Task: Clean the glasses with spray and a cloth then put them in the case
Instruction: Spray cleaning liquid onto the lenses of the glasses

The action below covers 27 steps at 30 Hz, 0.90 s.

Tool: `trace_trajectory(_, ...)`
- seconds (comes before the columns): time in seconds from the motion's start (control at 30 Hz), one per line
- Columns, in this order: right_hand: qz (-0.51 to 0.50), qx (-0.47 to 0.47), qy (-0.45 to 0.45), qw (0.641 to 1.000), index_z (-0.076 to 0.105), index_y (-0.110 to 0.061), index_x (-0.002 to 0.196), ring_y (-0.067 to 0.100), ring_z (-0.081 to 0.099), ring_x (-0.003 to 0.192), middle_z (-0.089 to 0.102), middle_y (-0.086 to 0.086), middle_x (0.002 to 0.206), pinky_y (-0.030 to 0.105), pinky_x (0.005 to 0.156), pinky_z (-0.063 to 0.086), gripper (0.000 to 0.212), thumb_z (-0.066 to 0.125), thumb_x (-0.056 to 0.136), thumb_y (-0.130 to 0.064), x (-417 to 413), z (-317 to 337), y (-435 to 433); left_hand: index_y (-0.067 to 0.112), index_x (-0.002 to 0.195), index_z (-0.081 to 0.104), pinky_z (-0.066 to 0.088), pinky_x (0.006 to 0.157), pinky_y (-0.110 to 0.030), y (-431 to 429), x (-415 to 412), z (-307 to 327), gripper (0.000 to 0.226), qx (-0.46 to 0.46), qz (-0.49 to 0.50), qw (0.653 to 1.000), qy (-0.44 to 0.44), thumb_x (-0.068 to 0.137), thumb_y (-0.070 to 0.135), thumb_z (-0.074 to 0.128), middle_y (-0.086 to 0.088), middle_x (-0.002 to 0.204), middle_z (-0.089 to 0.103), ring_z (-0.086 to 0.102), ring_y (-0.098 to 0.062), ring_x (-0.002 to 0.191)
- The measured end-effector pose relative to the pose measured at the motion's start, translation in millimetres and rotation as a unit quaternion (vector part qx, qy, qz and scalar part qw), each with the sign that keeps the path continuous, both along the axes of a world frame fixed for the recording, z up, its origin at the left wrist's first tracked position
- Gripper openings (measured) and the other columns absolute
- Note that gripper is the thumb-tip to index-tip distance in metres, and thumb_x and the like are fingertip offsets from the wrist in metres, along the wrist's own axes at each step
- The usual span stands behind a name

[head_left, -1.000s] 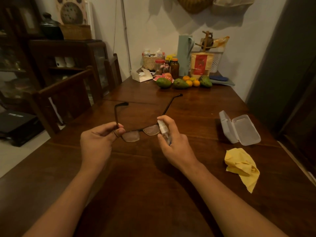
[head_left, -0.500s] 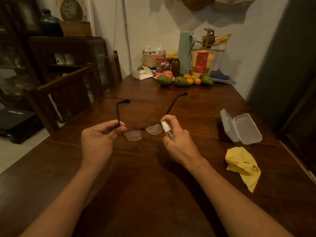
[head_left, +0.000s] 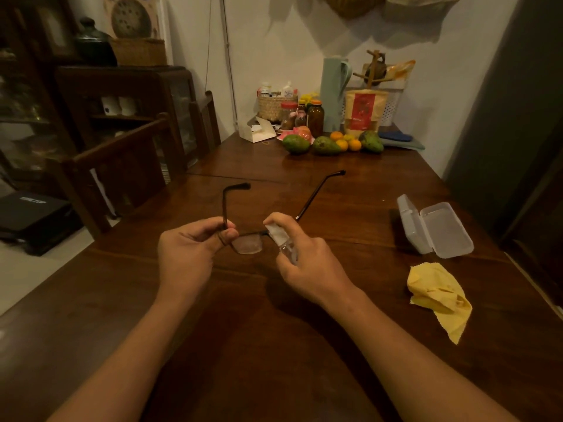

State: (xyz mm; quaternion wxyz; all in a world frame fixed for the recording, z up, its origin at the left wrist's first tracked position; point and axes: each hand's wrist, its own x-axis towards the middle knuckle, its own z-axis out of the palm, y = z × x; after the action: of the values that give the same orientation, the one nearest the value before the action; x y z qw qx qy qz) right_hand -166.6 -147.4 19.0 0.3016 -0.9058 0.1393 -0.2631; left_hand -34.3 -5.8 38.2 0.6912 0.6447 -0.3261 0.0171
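My left hand (head_left: 190, 254) pinches the left corner of a pair of dark-framed glasses (head_left: 248, 243), held above the wooden table (head_left: 350, 202) with both temples unfolded and pointing away from me. My right hand (head_left: 300, 263) grips a small clear spray bottle (head_left: 281, 242) with a white nozzle. The index finger rests on top of the nozzle, which sits right at the right lens and hides it. A crumpled yellow cloth (head_left: 438, 296) lies on the table to the right. Behind it, the translucent white case (head_left: 435, 228) lies open.
At the table's far end stand green fruits (head_left: 326, 145), oranges, jars, a basket, a pale green jug (head_left: 333, 92) and a white box (head_left: 257, 134). Dark wooden chairs (head_left: 122, 166) line the left side. A dark cabinet stands beyond them.
My right hand has moved the spray bottle left, in front of the right lens, which is now covered. The glasses stay held at about the same place.
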Motion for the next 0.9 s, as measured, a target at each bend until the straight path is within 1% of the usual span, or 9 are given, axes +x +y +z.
trace_trajectory(0.07,0.016,-0.003,0.009,1.0,0.033,-0.059,0.127,0.015,0.052,0.042,0.056,0.0,0.06,0.022,0.035,0.037,0.062,0.054,0.087,-0.015,2,0,6,0.035,0.071,0.075,0.051,0.064,-0.01,0,1,-2,0.026,0.0,-0.007,1.0,-0.004,0.069,0.009,0.08,0.016,0.075,0.075,0.07,0.001,0.074)
trace_trajectory(0.2,0.028,0.001,0.02,0.999,0.034,-0.058,0.124,0.003,0.054,0.047,0.053,-0.004,0.064,0.014,0.035,0.035,0.063,0.054,0.084,-0.014,4,1,12,0.039,0.07,0.076,0.051,0.065,-0.01,0,2,-4,0.028,-0.001,-0.017,1.0,-0.007,0.069,0.011,0.08,0.014,0.077,0.075,0.071,0.0,0.076)
trace_trajectory(0.33,0.012,0.02,0.014,1.0,0.034,-0.06,0.116,0.009,0.052,0.044,0.057,0.001,0.068,0.02,0.036,0.038,0.058,0.053,0.083,-0.016,6,4,11,0.04,0.069,0.075,0.051,0.065,-0.01,-2,3,-5,0.03,0.001,-0.013,1.0,-0.004,0.069,0.01,0.08,0.015,0.076,0.075,0.07,0.001,0.075)
trace_trajectory(0.4,0.009,0.024,0.018,1.0,0.033,-0.061,0.115,0.009,0.051,0.042,0.057,0.001,0.069,0.019,0.036,0.038,0.059,0.054,0.083,-0.016,6,4,11,0.04,0.068,0.076,0.051,0.064,-0.009,-3,3,-5,0.03,0.003,-0.013,1.0,-0.001,0.069,0.01,0.08,0.015,0.075,0.075,0.07,0.002,0.075)
trace_trajectory(0.5,0.019,0.013,0.035,0.999,0.031,-0.062,0.119,0.01,0.049,0.04,0.056,0.0,0.07,0.016,0.035,0.037,0.063,0.056,0.085,-0.015,6,1,12,0.038,0.069,0.076,0.051,0.064,-0.01,-2,2,-6,0.028,-0.001,-0.012,1.0,-0.001,0.07,0.009,0.08,0.014,0.076,0.075,0.071,0.001,0.075)
trace_trajectory(0.6,0.02,0.012,0.031,0.999,0.03,-0.061,0.124,0.015,0.05,0.04,0.057,0.001,0.067,0.018,0.035,0.037,0.064,0.056,0.088,-0.014,6,-2,9,0.035,0.069,0.075,0.051,0.064,-0.009,-2,4,-6,0.028,-0.001,-0.008,1.0,-0.01,0.07,0.008,0.08,0.015,0.075,0.075,0.07,0.001,0.074)
trace_trajectory(0.67,0.008,0.019,0.021,1.0,0.03,-0.061,0.125,0.016,0.051,0.041,0.058,0.001,0.066,0.019,0.035,0.036,0.064,0.055,0.09,-0.015,4,-3,4,0.034,0.073,0.074,0.05,0.064,-0.009,-2,4,-6,0.027,0.003,0.0,1.0,-0.016,0.071,0.007,0.079,0.018,0.074,0.074,0.07,0.003,0.073)
trace_trajectory(0.83,-0.037,0.034,0.0,0.999,0.031,-0.061,0.127,0.014,0.048,0.039,0.058,0.001,0.066,0.025,0.038,0.037,0.066,0.057,0.089,-0.014,-1,-4,-14,0.028,0.075,0.074,0.05,0.064,-0.008,-1,5,-5,0.023,0.001,0.004,1.0,-0.016,0.072,0.006,0.079,0.019,0.073,0.074,0.069,0.004,0.073)
trace_trajectory(0.9,-0.054,0.039,-0.001,0.998,0.032,-0.06,0.127,0.01,0.046,0.038,0.056,0.002,0.065,0.024,0.038,0.036,0.065,0.057,0.088,-0.014,-3,-5,-21,0.027,0.075,0.074,0.05,0.064,-0.008,0,6,-5,0.023,-0.002,0.002,1.0,-0.016,0.072,0.005,0.078,0.019,0.073,0.074,0.069,0.004,0.073)
